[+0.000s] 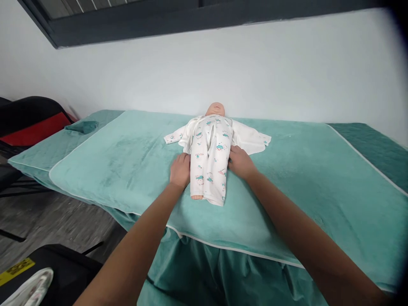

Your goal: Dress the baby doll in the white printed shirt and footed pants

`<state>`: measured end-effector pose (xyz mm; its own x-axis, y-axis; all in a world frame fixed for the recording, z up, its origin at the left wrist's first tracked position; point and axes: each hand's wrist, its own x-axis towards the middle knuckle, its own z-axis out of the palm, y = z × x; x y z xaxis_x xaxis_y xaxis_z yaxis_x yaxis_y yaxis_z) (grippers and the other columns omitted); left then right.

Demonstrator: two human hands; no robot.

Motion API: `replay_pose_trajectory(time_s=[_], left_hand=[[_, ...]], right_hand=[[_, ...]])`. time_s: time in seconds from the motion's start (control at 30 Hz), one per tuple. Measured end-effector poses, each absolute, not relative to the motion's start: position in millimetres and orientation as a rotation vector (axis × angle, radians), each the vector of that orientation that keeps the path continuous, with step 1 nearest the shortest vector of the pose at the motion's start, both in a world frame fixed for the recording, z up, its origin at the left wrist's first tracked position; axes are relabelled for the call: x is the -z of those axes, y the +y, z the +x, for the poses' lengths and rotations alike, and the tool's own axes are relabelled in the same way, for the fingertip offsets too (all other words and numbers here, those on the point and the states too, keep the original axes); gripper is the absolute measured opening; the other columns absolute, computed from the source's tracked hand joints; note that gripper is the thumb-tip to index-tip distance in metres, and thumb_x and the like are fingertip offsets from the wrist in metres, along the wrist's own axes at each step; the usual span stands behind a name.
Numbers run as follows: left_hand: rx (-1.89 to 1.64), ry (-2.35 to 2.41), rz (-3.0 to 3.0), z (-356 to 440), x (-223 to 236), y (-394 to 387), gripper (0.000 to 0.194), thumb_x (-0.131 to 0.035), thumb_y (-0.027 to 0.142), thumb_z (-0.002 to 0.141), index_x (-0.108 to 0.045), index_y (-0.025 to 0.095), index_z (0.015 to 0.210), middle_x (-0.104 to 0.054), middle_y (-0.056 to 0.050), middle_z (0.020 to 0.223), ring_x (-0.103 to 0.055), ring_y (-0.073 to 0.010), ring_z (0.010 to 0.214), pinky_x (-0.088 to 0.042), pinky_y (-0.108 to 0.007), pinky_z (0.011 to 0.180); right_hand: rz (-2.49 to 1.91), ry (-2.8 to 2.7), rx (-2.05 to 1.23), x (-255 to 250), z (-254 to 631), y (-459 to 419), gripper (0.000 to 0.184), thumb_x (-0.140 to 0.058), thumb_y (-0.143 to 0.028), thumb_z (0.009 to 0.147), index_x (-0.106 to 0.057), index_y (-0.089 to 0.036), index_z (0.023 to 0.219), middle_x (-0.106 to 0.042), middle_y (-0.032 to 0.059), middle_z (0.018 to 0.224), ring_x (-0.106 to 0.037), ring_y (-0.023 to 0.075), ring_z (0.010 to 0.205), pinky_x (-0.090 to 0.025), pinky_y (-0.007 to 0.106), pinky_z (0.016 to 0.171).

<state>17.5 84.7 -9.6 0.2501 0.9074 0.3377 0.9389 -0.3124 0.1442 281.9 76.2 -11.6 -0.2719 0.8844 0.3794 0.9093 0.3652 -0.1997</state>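
Observation:
A baby doll point(215, 109) lies on its back on the green-covered bed, its head toward the wall. White printed baby trousers point(210, 170) lie over its body and legs, the waist near the chest. A white baby shirt point(250, 136) is spread beneath, sleeves out to both sides. My left hand point(180, 171) is closed at the left edge of the trousers, fingertips hidden against the cloth. On the opposite edge, slightly higher, my right hand point(241, 162) has curled fingers gripping the fabric. A bit of the doll's foot point(196, 197) shows at the left cuff.
The green bed cover point(302, 178) has white piping and a draped front. Behind it rises a white wall point(223, 68) below a dark window frame point(143, 21). Black chairs point(35, 110) stand at the left; a black item with a yellow label point(15, 272) is at lower left.

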Motion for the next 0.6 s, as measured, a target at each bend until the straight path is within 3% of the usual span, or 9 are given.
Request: replay_pose_trajectory(time_s=[0.3, 0.47, 0.6], left_hand=[[0.471, -1.628, -2.539, 28, 4, 90, 0.028, -0.046, 0.023, 0.097, -0.060, 0.017, 0.121, -0.062, -0.015, 0.129, -0.057, -0.0298, 0.117, -0.043, -0.040, 0.098], [0.746, -1.686, -2.599, 44, 1, 92, 0.030, -0.051, 0.027, 0.096, -0.058, 0.016, 0.123, -0.063, -0.015, 0.128, -0.057, -0.0299, 0.119, -0.045, -0.040, 0.102], [0.927, -1.750, -2.593, 62, -4, 91, 0.033, -0.050, 0.027, 0.097, -0.058, 0.015, 0.128, -0.062, -0.016, 0.130, -0.058, -0.0292, 0.120, -0.046, -0.039, 0.103]], right_hand=[[-1.547, -2.198, -0.034, 11, 283, 79, 0.036, -0.060, -0.022, 0.089, -0.066, -0.013, 0.123, -0.064, 0.0162, 0.122, -0.056, 0.0312, 0.114, -0.046, 0.041, 0.092], [-1.583, -2.171, -0.043, 7, 281, 79, 0.035, -0.056, -0.020, 0.090, -0.066, -0.011, 0.122, -0.066, 0.0216, 0.121, -0.059, 0.0341, 0.115, -0.047, 0.043, 0.092], [-1.581, -2.108, -0.086, 2, 281, 74, 0.039, -0.057, -0.027, 0.091, -0.064, -0.013, 0.127, -0.066, 0.0203, 0.130, -0.061, 0.0347, 0.119, -0.050, 0.044, 0.097]])
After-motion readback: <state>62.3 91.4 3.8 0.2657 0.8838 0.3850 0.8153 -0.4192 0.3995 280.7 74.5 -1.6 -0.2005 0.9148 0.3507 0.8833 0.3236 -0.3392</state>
